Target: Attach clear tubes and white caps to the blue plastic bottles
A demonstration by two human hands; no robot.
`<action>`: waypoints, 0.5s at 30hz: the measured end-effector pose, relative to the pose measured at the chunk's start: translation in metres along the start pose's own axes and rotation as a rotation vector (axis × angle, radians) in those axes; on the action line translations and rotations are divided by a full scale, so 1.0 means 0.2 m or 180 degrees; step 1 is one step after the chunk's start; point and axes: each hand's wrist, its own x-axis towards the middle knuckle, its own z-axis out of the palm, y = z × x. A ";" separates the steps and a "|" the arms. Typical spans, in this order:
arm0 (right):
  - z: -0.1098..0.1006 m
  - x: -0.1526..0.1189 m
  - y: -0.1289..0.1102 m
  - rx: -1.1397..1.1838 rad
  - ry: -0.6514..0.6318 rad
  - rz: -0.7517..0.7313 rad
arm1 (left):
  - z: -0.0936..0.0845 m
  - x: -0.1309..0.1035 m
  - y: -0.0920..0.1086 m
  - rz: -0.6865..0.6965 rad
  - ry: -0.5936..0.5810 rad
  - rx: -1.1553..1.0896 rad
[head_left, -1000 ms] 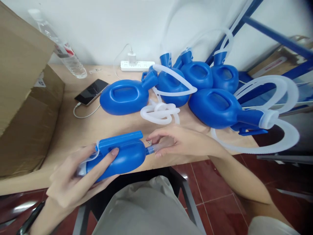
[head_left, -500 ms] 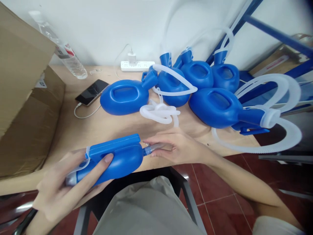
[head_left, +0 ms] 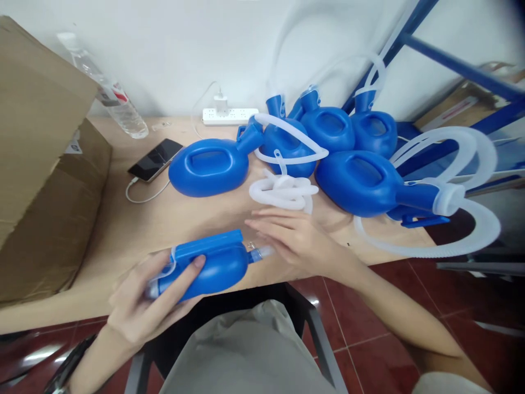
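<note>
My left hand (head_left: 147,295) is wrapped round a blue plastic bottle (head_left: 219,269) held tilted above the table's front edge, its capped end under the palm. From the bottle's right end sticks a short clear connector (head_left: 255,255) with a small metal clip and a translucent tube piece. Beside that piece is my right hand (head_left: 295,238), fingers stretched out and apart from the bottle; its thumb is partly hidden. A coiled white tube (head_left: 283,191) lies just behind my right hand. Another blue bottle (head_left: 211,167) rests on its side further back.
More blue bottles (head_left: 356,183) with white hoses (head_left: 479,230) stand or lie at the back right. A cardboard box (head_left: 49,219) fills the left side. Behind are a phone (head_left: 156,158) on a cable, a water bottle (head_left: 127,115) and a power strip (head_left: 233,116). A blue rack (head_left: 459,63) stands right.
My left hand and the held bottle have moved to the right. My right hand has loosened from the translucent tube, its fingers straightening. The coiled white tube has shifted right.
</note>
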 end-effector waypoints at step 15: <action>0.59 -0.29 -0.16 0.3698 0.1493 0.2182 | 0.37 -0.13 0.54 -0.1019 0.0373 -0.0214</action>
